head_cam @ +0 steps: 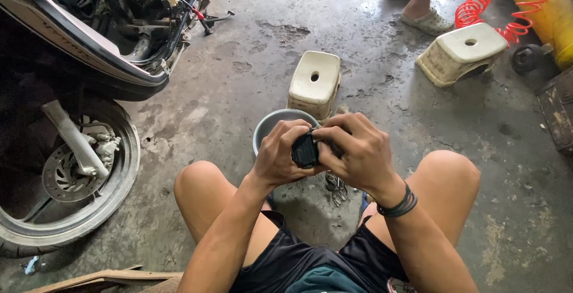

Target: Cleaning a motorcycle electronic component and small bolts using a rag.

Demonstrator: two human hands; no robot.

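Above our knees, we are gripping one small black part point(305, 150) with both hands, left hand point(280, 153) and right hand point(358, 153) closed around it, over one grey bowl point(268, 123); two cream stools point(314, 81) are standing beyond.

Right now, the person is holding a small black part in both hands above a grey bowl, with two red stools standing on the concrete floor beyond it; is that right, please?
Not quite: the head view shows the two stools are cream, not red. The rest holds: the left hand and right hand hold the small black part above the grey bowl.
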